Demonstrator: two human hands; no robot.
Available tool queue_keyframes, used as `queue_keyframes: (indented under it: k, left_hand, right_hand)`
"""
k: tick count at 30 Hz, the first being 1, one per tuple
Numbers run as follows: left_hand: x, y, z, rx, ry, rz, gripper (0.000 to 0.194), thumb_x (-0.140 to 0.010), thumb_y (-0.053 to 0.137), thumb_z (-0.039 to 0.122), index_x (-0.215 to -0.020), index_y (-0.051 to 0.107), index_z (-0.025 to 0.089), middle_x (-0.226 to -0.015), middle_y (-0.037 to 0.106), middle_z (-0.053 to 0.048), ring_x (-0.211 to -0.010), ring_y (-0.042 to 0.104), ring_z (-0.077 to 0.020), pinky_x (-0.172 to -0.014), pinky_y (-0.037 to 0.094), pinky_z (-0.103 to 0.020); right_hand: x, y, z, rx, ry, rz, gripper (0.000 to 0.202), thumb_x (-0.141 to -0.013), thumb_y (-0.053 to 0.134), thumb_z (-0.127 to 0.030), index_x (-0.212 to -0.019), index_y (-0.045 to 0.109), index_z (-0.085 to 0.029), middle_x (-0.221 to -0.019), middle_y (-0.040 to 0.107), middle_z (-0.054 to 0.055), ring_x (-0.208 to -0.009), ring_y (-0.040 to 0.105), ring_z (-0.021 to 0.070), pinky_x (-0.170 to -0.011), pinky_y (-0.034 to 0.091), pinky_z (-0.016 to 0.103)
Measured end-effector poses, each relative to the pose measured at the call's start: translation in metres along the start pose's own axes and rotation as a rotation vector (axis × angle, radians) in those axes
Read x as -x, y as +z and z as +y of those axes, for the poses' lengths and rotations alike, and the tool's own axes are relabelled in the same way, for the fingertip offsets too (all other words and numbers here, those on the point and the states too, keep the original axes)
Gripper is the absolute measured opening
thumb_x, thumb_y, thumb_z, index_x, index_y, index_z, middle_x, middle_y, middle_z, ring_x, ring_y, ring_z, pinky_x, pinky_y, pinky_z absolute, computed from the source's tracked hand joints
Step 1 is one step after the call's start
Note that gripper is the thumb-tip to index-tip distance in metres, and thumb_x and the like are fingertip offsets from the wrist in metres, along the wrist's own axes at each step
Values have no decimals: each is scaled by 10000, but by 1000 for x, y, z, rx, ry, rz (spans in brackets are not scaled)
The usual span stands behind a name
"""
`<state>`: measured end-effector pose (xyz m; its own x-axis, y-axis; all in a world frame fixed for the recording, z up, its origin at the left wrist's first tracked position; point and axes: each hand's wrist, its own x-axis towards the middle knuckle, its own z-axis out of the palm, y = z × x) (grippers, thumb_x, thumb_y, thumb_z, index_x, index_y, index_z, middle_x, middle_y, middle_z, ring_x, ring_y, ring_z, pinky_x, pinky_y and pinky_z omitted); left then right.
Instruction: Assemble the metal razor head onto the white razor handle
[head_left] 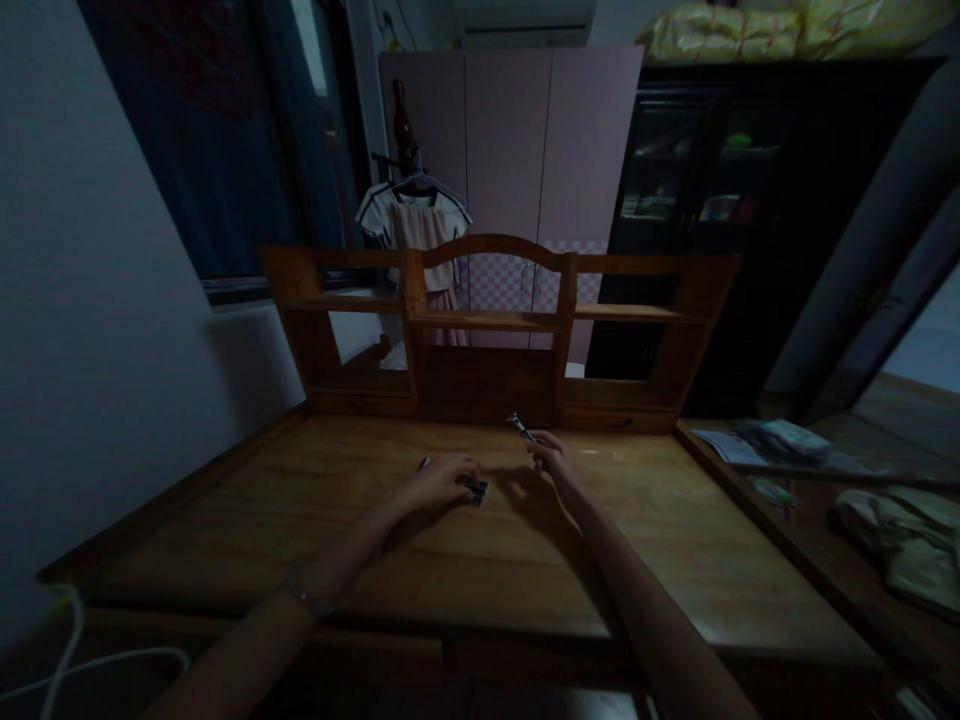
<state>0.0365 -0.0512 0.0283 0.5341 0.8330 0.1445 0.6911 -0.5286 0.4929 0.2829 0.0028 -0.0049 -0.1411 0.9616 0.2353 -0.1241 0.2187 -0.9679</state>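
Right hand (553, 458): fingers closed round the lower end of a slim metallic tool (519, 427), raised off the bench (300, 520), tilted, wider head up and toward the shelf rack (487, 321). Can't make out exactly what the tool is; too small and dim.

Left hand (442, 482): low on the bench, fingers curled down at a small dark flat piece (480, 492) that pokes out past the fingertips. Can't tell from here if they're pinching it or just pressing. A small light-and-dark end (424, 463) shows beyond the back of that hand; can't say whether it's part of the same piece.

To do this well, I'd say: pin the dark piece flat with the left fingertips set back from its edge, choke up on the tool for control, and turn it so its head is easy to see. Light's poor and the right arm throws a shadow between the hands, so more light would help.
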Motion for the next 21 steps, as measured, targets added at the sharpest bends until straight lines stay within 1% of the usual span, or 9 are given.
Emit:
queue_keyframes:
  k: [5, 10, 15, 21]
  left_hand:
    - [-3, 2, -4, -9, -6, 22, 276, -658, 686, 193, -933, 672, 183, -986, 626, -65, -947, 551, -215, -819, 400, -291]
    - [-6, -1, 2, -29, -22, -2, 200, -660, 679, 191, -859, 682, 173, -956, 619, -68, -924, 551, -213, -790, 402, -285]
    - [-6, -4, 8, -23, -45, -15, 220, -651, 671, 170, -871, 671, 181, -959, 611, -55, -930, 539, -212, -804, 398, -288]
    - [-5, -2, 4, -23, -35, -44, 80, -675, 648, 191, -753, 661, 177, -940, 578, -40, -891, 527, -191, -767, 392, -265]
  right_hand:
    - [1, -1, 2, -13, -5, -13, 303, -675, 656, -366, -937, 666, -214, -745, 539, -3, -577, 433, 99, -489, 309, 228]
    - [2, 0, 1, -2, 2, 15, 302, -659, 648, -383, -908, 669, -213, -749, 565, 2, -564, 435, 99, -493, 314, 234]
    - [2, 1, 0, 11, -15, 20, 314, -654, 653, -396, -906, 669, -209, -748, 575, 5, -581, 447, 106, -498, 313, 233]
    - [5, 2, -4, -10, 7, -17, 297, -655, 656, -370, -911, 673, -220, -744, 567, 1, -580, 450, 108, -497, 310, 240]
